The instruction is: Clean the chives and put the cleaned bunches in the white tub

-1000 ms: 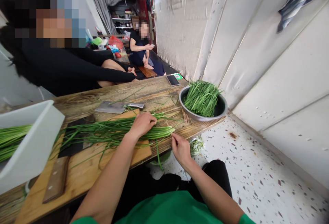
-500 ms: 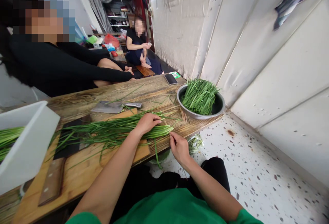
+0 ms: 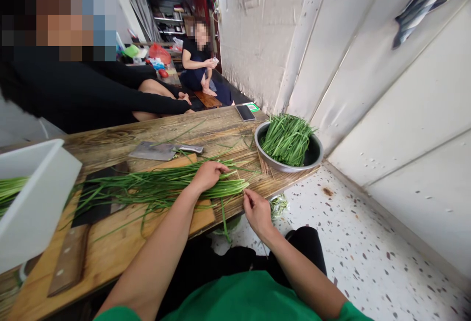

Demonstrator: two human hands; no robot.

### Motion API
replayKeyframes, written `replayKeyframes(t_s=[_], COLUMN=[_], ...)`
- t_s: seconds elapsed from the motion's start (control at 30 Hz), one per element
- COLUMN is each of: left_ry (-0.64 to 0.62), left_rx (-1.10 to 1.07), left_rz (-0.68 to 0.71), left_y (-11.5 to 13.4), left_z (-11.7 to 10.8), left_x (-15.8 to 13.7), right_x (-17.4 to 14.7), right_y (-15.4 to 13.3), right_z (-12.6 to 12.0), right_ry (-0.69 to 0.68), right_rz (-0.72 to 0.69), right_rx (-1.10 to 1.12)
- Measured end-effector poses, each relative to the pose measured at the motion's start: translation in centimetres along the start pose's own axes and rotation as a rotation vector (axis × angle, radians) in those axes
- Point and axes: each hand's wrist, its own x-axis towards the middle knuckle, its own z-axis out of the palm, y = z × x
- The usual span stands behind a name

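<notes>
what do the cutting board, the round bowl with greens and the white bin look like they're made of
Cutting board: probably wood or bamboo, smooth, judging by its warm yellow-brown tone.
Bowl: likely metal, perhaps stainless steel; its grey rim has a dull sheen.
White bin: seemingly rigid plastic, satin finish; even colour, straight walls and moulded-looking rim.

Readable text, brands, numbers: none | Sign: small rectangular green-and-white card (image 3: 251, 107) bearing a grey square code-like patch, too small to make out | Place: lying at the far edge of the long brown wooden surface (image 3: 176, 129)
</notes>
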Motion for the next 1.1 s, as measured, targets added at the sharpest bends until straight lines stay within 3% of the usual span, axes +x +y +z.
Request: replayKeyframes(t_s=[0.33, 0.63, 0.83, 1.1], left_ry=[-0.039, -0.151, -0.012, -0.031], left_rx=[0.053, -0.152, -0.231, -0.334], left_rz=[-0.018, 0.024, -0.040, -0.070], left_y=[1.2, 1.1, 1.1, 1.4], left_z=[-0.6, -0.9, -0.2, 0.4], left_x=[-0.3, -0.7, -0.3, 0.1], right_x=[0.0, 0.0, -0.1, 0.0], right_y=[-0.2, -0.3, 0.4, 0.6], right_z=[0.0, -0.1, 0.1, 0.1], right_ry=[0.006, 0.015, 0.018, 0.022], right_rz=[0.003, -0.015, -0.045, -0.069], right_rx=[0.007, 0.008, 0.060, 0.072])
